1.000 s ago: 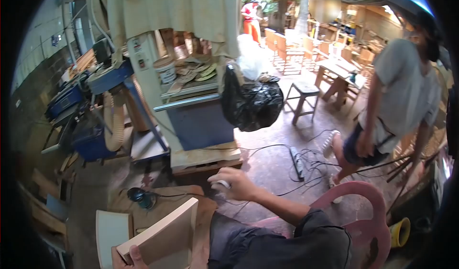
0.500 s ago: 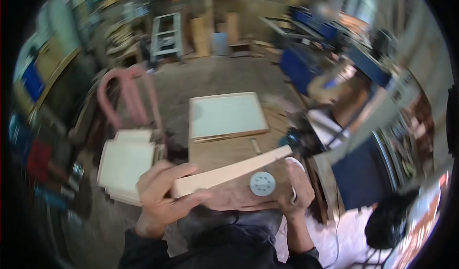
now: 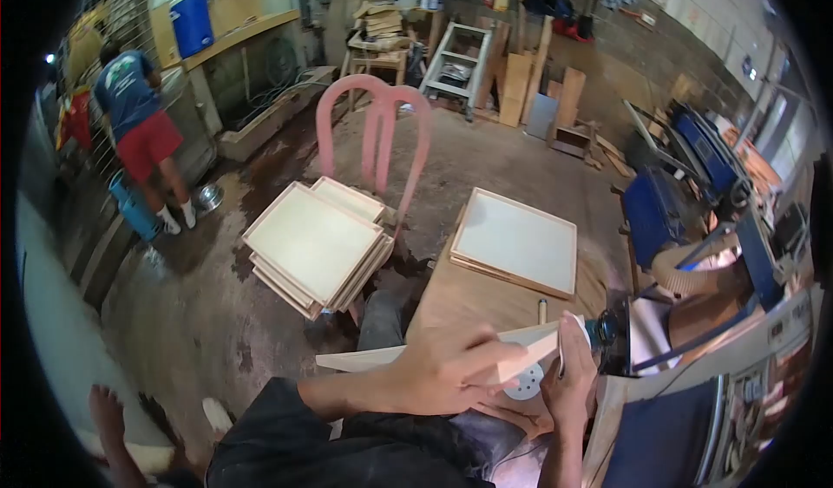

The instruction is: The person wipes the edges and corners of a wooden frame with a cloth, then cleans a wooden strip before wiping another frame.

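Observation:
My left hand [image 3: 447, 362] is wrapped round a pale wooden piece [image 3: 360, 360], whose long tapered end reaches out to the left. At the piece's right end, my right hand [image 3: 571, 375] is closed on a thin white sheet [image 3: 566, 340]. A round white disc with holes [image 3: 525, 384] lies on the wooden table [image 3: 447, 297], partly hidden behind my left hand. Beyond the hands, white panels with wooden rims [image 3: 518, 242] are stacked on the table, near a small upright-looking handle [image 3: 543, 311].
More rimmed panels [image 3: 317, 241] are piled on a pink chair [image 3: 376, 132]. A person [image 3: 139, 115] stands bent at the far left. Another person's foot and hand [image 3: 108, 414] show at the lower left. Blue machinery [image 3: 651, 215] stands at right.
The view has swung left, bringing the person into sight. My left hand has moved along the wooden piece toward my right hand, and the piece now extends to the left.

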The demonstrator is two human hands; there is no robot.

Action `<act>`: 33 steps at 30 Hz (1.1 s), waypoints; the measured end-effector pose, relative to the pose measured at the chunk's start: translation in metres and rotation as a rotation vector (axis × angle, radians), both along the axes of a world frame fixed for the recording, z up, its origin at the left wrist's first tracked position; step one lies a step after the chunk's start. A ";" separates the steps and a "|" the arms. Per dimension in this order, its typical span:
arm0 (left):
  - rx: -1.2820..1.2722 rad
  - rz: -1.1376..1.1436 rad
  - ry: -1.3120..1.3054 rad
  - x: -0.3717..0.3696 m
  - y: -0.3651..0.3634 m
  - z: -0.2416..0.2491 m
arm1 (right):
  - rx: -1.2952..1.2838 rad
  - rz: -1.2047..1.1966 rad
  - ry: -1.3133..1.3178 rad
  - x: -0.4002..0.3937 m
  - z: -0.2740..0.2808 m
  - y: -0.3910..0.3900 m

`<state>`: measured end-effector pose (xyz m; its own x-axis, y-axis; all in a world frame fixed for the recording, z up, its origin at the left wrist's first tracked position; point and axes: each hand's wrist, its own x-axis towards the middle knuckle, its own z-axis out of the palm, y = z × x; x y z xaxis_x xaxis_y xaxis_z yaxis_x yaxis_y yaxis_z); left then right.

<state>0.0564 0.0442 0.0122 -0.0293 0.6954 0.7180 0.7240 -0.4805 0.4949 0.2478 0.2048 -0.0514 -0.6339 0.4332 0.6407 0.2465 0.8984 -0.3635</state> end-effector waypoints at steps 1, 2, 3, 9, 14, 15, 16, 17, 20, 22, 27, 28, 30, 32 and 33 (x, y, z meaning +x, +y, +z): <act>-0.019 -0.017 0.049 -0.002 -0.001 0.002 | -0.013 0.005 -0.055 -0.001 0.009 -0.003; -0.026 -0.080 0.073 -0.004 0.001 0.004 | -0.028 0.008 -0.110 -0.001 0.018 -0.007; -0.014 -0.065 0.047 -0.004 0.002 0.002 | -0.045 0.007 -0.168 0.000 0.026 -0.011; 0.077 0.053 -0.187 0.019 0.004 -0.015 | -0.007 0.174 -0.174 -0.003 0.057 -0.042; 0.164 0.045 -0.253 0.035 0.013 -0.026 | -0.042 0.095 -0.198 -0.001 0.060 -0.033; 0.170 0.042 -0.270 0.038 0.015 -0.020 | -0.060 0.096 -0.204 0.002 0.069 -0.046; 0.174 0.027 -0.290 0.042 0.016 -0.014 | -0.011 0.142 -0.212 0.006 0.076 -0.053; 0.131 0.016 -0.291 0.046 0.013 -0.010 | 0.036 0.181 -0.222 0.011 0.082 -0.059; 0.022 -0.003 -0.262 0.045 0.007 -0.006 | -0.011 0.196 -0.244 0.017 0.079 -0.046; -0.033 0.011 -0.259 0.048 0.012 -0.015 | -0.079 0.174 -0.256 0.017 0.076 -0.032; -0.024 -0.031 -0.288 0.050 0.003 0.000 | 0.000 0.266 -0.244 0.017 0.094 -0.072; 0.021 -0.030 -0.270 0.047 0.001 0.007 | -0.021 0.265 -0.247 0.016 0.094 -0.068; 0.049 -0.036 -0.336 0.050 0.007 0.001 | -0.135 0.215 -0.253 0.018 0.088 -0.048; -0.031 -0.033 -0.357 0.053 0.009 -0.009 | -0.287 0.153 -0.257 0.016 0.087 -0.039; -0.123 -0.030 -0.341 0.053 0.009 -0.014 | -0.378 0.151 -0.234 0.015 0.089 -0.041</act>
<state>0.1097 0.0533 -0.0022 -0.2312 0.7802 0.5812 0.4936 -0.4208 0.7611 0.2623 0.1639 0.0374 -0.8163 0.5005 0.2884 0.2374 0.7458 -0.6225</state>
